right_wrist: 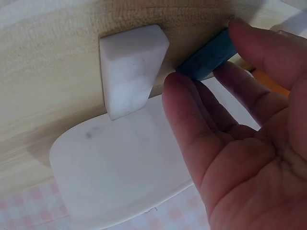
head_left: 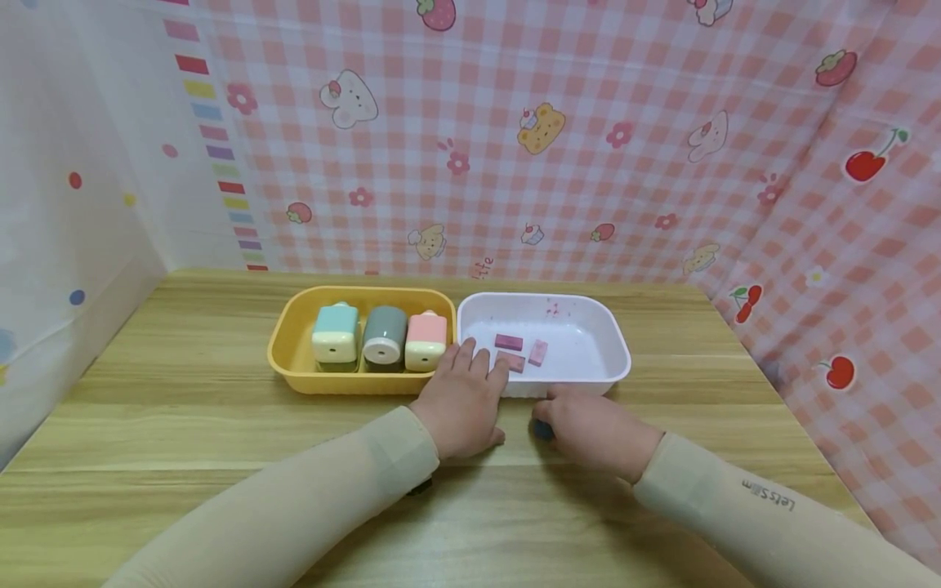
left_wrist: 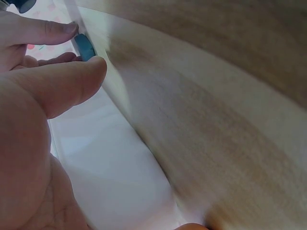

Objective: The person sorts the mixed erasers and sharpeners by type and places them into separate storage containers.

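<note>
The right hand [head_left: 588, 429] pinches a blue eraser [right_wrist: 211, 56] on the counter [head_left: 184, 425]; left hand [head_left: 461, 400], fingers relaxed, rests beside the white tray [head_left: 613, 343]. Better to hold the eraser firmly while lifting.

From the head cam, the right hand [head_left: 597, 431] covered nearly all of a small blue piece [head_left: 542, 430], so only a dark sliver peeked out at the fingertips, and I couldn't tell whether a white block [right_wrist: 130, 69] seen by the right wrist cam was there too. The left wrist view was smeared with motion blur across the wooden table [left_wrist: 230, 120], and the left hand [left_wrist: 33, 120] ran off the frame's left edge. The marks on the far inside wall of the white tray [head_left: 581, 314] were too small to make out.
</note>
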The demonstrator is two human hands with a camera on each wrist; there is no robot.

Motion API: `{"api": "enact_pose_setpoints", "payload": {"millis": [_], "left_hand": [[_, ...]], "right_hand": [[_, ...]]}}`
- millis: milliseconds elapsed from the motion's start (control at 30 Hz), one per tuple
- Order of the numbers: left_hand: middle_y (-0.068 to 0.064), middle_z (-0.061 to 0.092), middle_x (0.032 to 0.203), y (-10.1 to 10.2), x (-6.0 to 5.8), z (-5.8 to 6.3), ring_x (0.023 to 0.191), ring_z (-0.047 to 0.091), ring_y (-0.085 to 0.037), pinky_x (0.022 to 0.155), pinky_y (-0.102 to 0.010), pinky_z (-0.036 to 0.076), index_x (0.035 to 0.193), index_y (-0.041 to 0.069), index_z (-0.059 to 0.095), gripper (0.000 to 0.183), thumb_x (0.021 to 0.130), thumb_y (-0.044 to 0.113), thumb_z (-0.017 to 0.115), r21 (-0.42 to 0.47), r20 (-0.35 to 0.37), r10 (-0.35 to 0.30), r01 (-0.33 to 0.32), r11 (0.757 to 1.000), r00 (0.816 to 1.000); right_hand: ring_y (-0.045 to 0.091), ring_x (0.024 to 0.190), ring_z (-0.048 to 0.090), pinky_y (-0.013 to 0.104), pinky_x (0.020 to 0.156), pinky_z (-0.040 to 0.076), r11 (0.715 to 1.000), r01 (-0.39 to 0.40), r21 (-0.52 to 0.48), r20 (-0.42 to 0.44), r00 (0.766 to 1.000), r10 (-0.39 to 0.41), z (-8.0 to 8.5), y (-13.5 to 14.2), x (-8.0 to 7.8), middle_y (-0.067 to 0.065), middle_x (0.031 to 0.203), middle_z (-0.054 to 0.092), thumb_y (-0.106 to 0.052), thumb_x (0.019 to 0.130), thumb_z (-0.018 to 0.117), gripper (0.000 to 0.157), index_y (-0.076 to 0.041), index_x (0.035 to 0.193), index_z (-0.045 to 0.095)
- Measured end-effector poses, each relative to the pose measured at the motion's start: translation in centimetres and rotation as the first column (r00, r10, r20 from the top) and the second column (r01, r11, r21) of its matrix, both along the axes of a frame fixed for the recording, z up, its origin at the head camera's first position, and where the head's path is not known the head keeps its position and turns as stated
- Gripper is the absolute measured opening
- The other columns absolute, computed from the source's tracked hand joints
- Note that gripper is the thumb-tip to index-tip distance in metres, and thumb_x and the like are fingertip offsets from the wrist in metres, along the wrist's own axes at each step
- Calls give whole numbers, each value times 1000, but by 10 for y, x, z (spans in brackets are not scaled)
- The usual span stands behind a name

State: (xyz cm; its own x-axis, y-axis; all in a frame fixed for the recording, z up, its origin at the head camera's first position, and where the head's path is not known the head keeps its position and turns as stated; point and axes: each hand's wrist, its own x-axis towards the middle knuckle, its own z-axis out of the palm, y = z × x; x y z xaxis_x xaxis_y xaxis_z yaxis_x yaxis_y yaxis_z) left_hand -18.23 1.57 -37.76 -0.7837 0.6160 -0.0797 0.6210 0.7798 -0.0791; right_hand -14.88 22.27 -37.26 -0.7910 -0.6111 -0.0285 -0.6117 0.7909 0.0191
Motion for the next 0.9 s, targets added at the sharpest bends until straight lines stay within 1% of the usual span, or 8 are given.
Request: {"api": "enact_pose_setpoints", "payload": {"millis": [167, 300, 600, 767, 900], "left_hand": [[-20, 42, 164, 0, 0, 0, 157, 32, -42, 131, -57, 23, 164, 9, 34, 96, 92, 64, 69, 5, 0, -1, 1, 1000, 1000], [-20, 43, 163, 0, 0, 1, 157, 32, -43, 131, -57, 23, 163, 9, 35, 96, 92, 64, 69, 9, -3, -4, 4, 1000, 1000], [-20, 42, 163, 1, 1, 2, 157, 32, -43, 131, -57, 22, 164, 9, 34, 96, 92, 64, 69, 5, 2, 3, -3, 1000, 1000], [-20, 43, 163, 0, 1, 2, 157, 32, -42, 131, -57, 23, 163, 9, 35, 96, 92, 64, 69, 6, 1, 4, -4, 1000, 1000], [-21, 44, 162, 0, 1, 1, 156, 34, -43, 131, -57, 24, 162, 9, 37, 94, 92, 62, 70, 24, -2, 2, -2, 1000, 1000]], "right_hand": [[10, 70, 52, 25, 62, 50, 1000, 9, 3, 34, 999, -9, 4, -1, 1, 0, 80, 58, -3, 88, 80, 12, -10, 87, 70], [10, 72, 53, 27, 65, 52, 1000, 7, 0, 49, 999, -7, 4, -2, 1, 0, 83, 59, -1, 89, 79, 12, -9, 89, 69], [11, 71, 54, 28, 63, 52, 1000, -9, 3, 26, 1000, 9, 4, -2, 3, 1, 81, 58, 2, 91, 72, 13, -9, 86, 67], [11, 69, 53, 27, 60, 50, 1000, -27, 6, 17, 999, 27, 5, -1, 4, 1, 80, 57, 3, 86, 74, 16, -10, 84, 65], [9, 68, 50, 26, 61, 48, 1000, -29, -12, 60, 998, 30, 7, 0, 5, -1, 80, 55, 3, 82, 78, 19, -11, 84, 66]]}}
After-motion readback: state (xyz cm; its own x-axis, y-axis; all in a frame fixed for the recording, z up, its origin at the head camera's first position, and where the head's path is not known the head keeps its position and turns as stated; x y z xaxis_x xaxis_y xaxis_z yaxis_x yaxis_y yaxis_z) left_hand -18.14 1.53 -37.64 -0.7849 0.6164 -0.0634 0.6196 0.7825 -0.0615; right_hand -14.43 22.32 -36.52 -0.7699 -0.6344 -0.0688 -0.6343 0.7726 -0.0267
